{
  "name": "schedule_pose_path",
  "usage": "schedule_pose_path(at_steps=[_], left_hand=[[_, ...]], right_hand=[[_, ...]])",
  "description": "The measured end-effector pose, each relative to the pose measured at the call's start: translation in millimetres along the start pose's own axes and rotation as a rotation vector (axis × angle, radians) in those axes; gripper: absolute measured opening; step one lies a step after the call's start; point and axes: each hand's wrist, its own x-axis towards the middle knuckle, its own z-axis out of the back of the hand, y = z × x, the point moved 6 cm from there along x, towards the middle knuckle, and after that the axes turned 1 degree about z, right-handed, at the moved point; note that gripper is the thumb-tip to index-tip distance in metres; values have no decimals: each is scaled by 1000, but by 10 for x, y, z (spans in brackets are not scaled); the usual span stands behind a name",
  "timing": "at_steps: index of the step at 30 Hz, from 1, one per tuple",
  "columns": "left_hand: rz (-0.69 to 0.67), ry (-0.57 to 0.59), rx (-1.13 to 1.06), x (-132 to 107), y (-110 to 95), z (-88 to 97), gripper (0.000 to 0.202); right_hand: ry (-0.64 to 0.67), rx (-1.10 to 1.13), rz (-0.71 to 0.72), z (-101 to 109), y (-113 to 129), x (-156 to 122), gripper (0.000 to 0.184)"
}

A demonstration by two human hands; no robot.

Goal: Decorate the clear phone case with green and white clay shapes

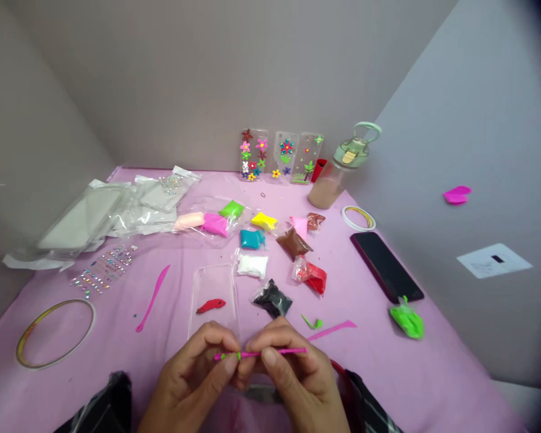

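Both my hands meet at the near middle of the table, fingers closed around a thin pink clay modelling tool (293, 350). My left hand (198, 373) pinches its left end, where bits of green clay (239, 356) cling to the shaft. My right hand (293, 373) grips the shaft further right between thumb and fingers. Just beyond my fingers lies a clear phone case (202, 278) with a red clay piece (211, 305) on it. A curled green clay scrap (314, 323) and a second pink tool (333, 329) rest right of my hands.
Several clay packets, including a black one (273, 299) and a white one (252, 265), lie mid-table. Decorated phone cases (253, 155) stand at the back beside a bottle (338, 168). A phone (386, 264) and green clay bag (406, 320) sit right; a tape roll (20, 349) is left.
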Motion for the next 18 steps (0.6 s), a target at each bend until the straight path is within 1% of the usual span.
schedule_pose_path(at_steps=[1, 3, 6, 8, 11, 16, 18], left_hand=[[-21, -8, 27, 1, -15, 1, 22], [-107, -37, 114, 3, -68, 11, 21], [-255, -66, 236, -5, -153, 20, 12], [-301, -72, 278, -12, -183, 26, 7], [-309, -92, 310, -20, -201, 54, 10], [-223, -127, 282, 0, -170, 120, 7], [-226, -134, 294, -2, -168, 125, 7]], right_hand=[[-3, 7, 3, -2, -3, 3, 16], [-14, 13, 6, 0, -14, 7, 16], [-39, 12, 9, 15, -31, 5, 14], [-53, 7, 16, 29, -36, -1, 13], [-67, -5, 29, 46, -34, -17, 15], [-62, 25, 20, 47, -19, -17, 14], [-74, 44, 45, 52, 10, -5, 12]])
